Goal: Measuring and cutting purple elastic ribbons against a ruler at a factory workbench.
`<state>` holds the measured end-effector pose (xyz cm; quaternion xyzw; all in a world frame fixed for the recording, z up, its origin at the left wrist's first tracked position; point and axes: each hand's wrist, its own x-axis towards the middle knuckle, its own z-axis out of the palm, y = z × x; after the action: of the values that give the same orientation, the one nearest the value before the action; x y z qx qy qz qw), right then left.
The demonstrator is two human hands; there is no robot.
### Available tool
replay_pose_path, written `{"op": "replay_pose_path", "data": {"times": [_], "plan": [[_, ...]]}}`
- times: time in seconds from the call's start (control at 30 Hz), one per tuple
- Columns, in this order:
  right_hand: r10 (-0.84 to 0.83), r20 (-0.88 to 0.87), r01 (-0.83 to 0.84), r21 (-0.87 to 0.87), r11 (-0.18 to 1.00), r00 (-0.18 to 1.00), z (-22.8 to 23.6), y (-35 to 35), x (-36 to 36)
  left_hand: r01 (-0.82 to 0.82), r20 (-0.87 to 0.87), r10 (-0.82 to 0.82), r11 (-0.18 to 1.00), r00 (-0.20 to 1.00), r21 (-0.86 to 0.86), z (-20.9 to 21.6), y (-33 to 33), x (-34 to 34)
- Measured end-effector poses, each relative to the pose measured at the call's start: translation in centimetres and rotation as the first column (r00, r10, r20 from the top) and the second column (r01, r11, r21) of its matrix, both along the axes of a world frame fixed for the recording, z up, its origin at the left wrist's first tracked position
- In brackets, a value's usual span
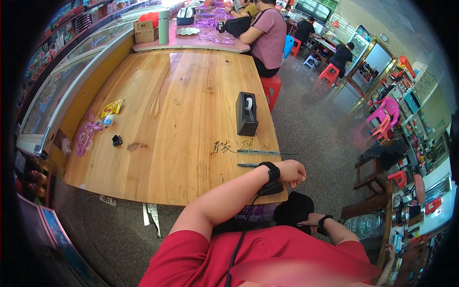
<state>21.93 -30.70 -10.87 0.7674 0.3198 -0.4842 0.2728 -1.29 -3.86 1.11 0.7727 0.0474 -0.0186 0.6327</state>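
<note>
My left arm lies across the near right part of the wooden table (158, 138). My left hand (292, 173), with a black band at the wrist, reaches over the right edge; its fingers are curled and nothing shows in them. Under that wrist rests a small black device (271, 188) beside a dark cable. Below the table corner my right hand (313, 221) grips the edge of a black soft item (294, 209), whose kind I cannot make out. Two dark pens (258, 152) lie beyond my left wrist, near a black tape dispenser (246, 115).
Purple ribbon (86, 134), a yellow packet (112, 108) and a small black piece (117, 140) lie on the table's left. A pink table (191, 47) with a green bottle (163, 27) adjoins it. A person (267, 36) sits there on a red stool (271, 88).
</note>
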Motion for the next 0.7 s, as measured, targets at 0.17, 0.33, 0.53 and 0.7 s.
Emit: {"op": "replay_pose_path", "data": {"times": [0.17, 0.33, 0.53, 0.7], "plan": [[-0.006, -0.017, 0.006, 0.01, 1.0, 1.0, 0.7, 0.1, -0.4, -0.009, -0.01, 0.01, 1.0, 1.0, 0.03, 0.6, -0.1, -0.3], [0.036, -0.001, -0.036, 0.015, 0.999, 0.999, 0.9, 0.5, -0.8, -0.024, -0.02, 0.024, 1.0, 1.0, -0.016, 0.4, 0.1, -0.3], [-0.003, 0.008, 0.002, 0.034, 0.999, 1.0, 0.3, -0.2, -0.2, -0.013, 0.0, 0.013, 1.0, 1.0, -0.005, 0.3, 0.0, -0.2], [-0.017, 0.03, 0.015, 0.053, 0.998, 0.999, 0.0, -0.7, -0.3, -0.016, -0.009, 0.016, 1.0, 1.0, -0.012, 0.1, -0.3, -0.2]]}}
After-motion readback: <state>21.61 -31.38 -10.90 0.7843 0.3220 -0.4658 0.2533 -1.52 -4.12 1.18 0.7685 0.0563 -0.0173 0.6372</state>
